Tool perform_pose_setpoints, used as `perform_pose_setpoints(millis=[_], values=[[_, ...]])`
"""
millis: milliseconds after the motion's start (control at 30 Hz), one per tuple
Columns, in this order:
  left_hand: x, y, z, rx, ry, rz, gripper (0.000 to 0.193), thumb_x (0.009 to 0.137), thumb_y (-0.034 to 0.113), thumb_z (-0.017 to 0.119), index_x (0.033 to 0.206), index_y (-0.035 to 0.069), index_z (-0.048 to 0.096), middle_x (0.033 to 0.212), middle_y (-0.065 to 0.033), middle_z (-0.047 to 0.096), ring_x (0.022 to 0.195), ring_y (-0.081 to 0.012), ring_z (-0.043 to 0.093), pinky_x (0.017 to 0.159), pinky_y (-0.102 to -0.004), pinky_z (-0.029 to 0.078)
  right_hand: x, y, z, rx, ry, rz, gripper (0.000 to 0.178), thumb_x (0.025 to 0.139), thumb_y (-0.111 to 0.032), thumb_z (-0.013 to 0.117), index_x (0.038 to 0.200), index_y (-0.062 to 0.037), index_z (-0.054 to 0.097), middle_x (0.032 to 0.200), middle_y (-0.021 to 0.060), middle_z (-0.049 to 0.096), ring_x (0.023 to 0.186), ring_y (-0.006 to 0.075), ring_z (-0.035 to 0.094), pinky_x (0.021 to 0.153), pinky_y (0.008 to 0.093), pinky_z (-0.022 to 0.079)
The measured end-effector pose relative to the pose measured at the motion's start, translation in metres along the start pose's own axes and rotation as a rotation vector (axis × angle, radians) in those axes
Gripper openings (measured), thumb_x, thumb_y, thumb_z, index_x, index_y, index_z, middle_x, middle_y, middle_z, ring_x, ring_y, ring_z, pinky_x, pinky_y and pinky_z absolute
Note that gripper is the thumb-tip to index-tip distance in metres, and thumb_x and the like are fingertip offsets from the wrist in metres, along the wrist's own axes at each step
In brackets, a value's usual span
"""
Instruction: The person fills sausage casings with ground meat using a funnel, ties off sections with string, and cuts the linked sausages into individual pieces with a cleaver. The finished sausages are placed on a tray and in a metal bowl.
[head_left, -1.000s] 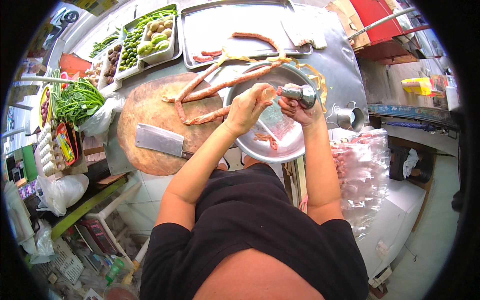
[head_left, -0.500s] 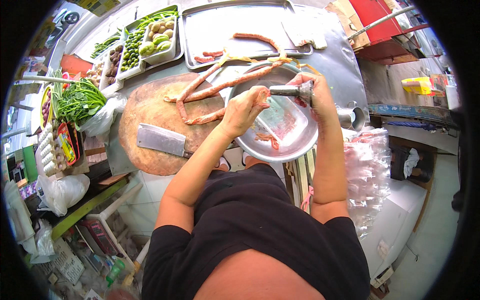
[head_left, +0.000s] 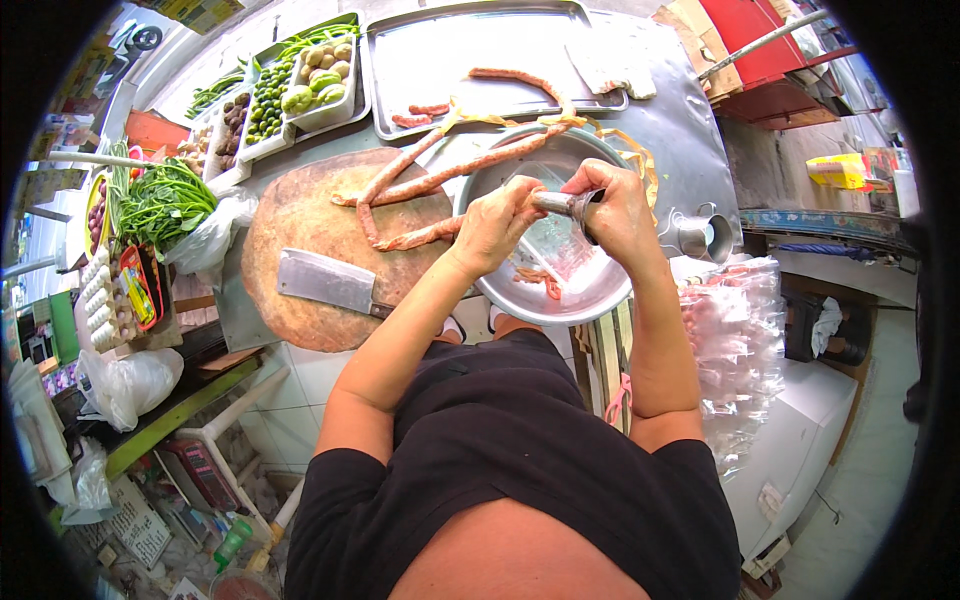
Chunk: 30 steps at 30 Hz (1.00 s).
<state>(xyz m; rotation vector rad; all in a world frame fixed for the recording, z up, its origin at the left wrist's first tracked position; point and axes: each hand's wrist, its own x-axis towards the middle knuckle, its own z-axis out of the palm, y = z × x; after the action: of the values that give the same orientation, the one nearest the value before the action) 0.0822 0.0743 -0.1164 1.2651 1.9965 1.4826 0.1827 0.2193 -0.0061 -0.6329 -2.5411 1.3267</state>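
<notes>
My right hand (head_left: 622, 215) grips the wide end of a metal sausage funnel (head_left: 558, 203) above the basin. My left hand (head_left: 495, 225) is closed at the tip of its narrow spout; any casing between those fingers is hidden. Below both hands is a round metal basin (head_left: 562, 317) with scraps of reddish meat (head_left: 540, 276) and a clear sheet or tray inside. A long filled sausage (head_left: 425, 182) loops over the chopping board and the basin's far rim, passing close to my left wrist. Pale yellowish casing (head_left: 645, 165) hangs over the basin's right rim.
A cleaver (head_left: 325, 280) lies on the round wooden board (head_left: 290, 215). Beyond it stand a metal tray (head_left: 450, 50) with short sausage pieces and vegetable bins (head_left: 270, 100). At right are a metal cup (head_left: 695, 236) and stacked clear plastic packs (head_left: 735, 350).
My right hand has turned the funnel and lowered it slightly, bringing its fingers closer to the left ones. My left fingers have come up against the spout's tip. More casing shows at the basin's right.
</notes>
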Motion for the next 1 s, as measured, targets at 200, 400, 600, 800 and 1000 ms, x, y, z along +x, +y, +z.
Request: perform_pose_setpoints(millis=[200, 400, 600, 800, 1000], values=[[-0.005, 0.0, 0.001, 0.036, -0.075, -0.01, 0.026, 0.089, 0.007, 0.064, 0.113, 0.004, 0.054, 0.093, -0.0154, 0.066, 0.084, -0.0283, 0.067, 0.075, -0.036, 0.051, 0.012, 0.014, 0.005, -0.077, -0.125, -0.005, 0.013, 0.075, -0.009, 0.072, 0.076, -0.0004, 0.063, 0.066, 0.0055, 0.059, 0.062, 0.0122, 0.053, 0.058, 0.0289, 0.043], [-0.003, 0.004, 0.0, -0.055, -0.127, -0.119, 0.033, 0.088, 0.01, 0.067, 0.118, 0.005, 0.053, 0.096, -0.0188, 0.065, 0.09, -0.0331, 0.066, 0.079, -0.04, 0.05, 0.029, 0.036, 0.005, -0.088, -0.238, -0.069, 0.012, 0.075, -0.009, 0.067, 0.083, -0.0027, 0.06, 0.077, 0.0118, 0.064, 0.074, 0.0224, 0.058, 0.069, 0.0356, 0.047], [-0.003, 0.005, 0.002, -0.099, -0.129, -0.126, 0.027, 0.092, 0.008, 0.059, 0.118, 0.003, 0.051, 0.091, -0.0166, 0.061, 0.083, -0.0317, 0.061, 0.076, -0.0367, 0.048, 0.036, 0.028, -0.001, 0.08, -0.365, 0.056, 0.043, 0.076, -0.003, 0.067, 0.117, -0.0037, 0.054, 0.103, 0.0118, 0.063, 0.088, 0.0215, 0.061, 0.083, 0.0339, 0.05], [-0.006, 0.0, 0.002, -0.037, 0.079, 0.005, 0.023, 0.092, 0.006, 0.06, 0.114, 0.005, 0.053, 0.092, -0.0168, 0.062, 0.085, -0.0329, 0.064, 0.076, -0.0374, 0.05, 0.01, -0.001, -0.053, -0.123, -0.321, -0.172, 0.055, 0.078, -0.01, 0.075, 0.128, -0.0065, 0.05, 0.09, 0.0104, 0.061, 0.082, 0.017, 0.063, 0.072, 0.0313, 0.051], [-0.008, 0.012, 0.001, 0.054, -0.004, 0.073, 0.026, 0.089, 0.008, 0.065, 0.111, 0.005, 0.052, 0.086, -0.0185, 0.062, 0.08, -0.0397, 0.063, 0.068, -0.0435, 0.049, 0.003, -0.019, -0.063, -0.171, -0.905, 0.191, 0.058, 0.081, -0.015, 0.075, 0.13, -0.0044, 0.046, 0.075, 0.0136, 0.068, 0.053, 0.0202, 0.065, 0.045, 0.0316, 0.05]])
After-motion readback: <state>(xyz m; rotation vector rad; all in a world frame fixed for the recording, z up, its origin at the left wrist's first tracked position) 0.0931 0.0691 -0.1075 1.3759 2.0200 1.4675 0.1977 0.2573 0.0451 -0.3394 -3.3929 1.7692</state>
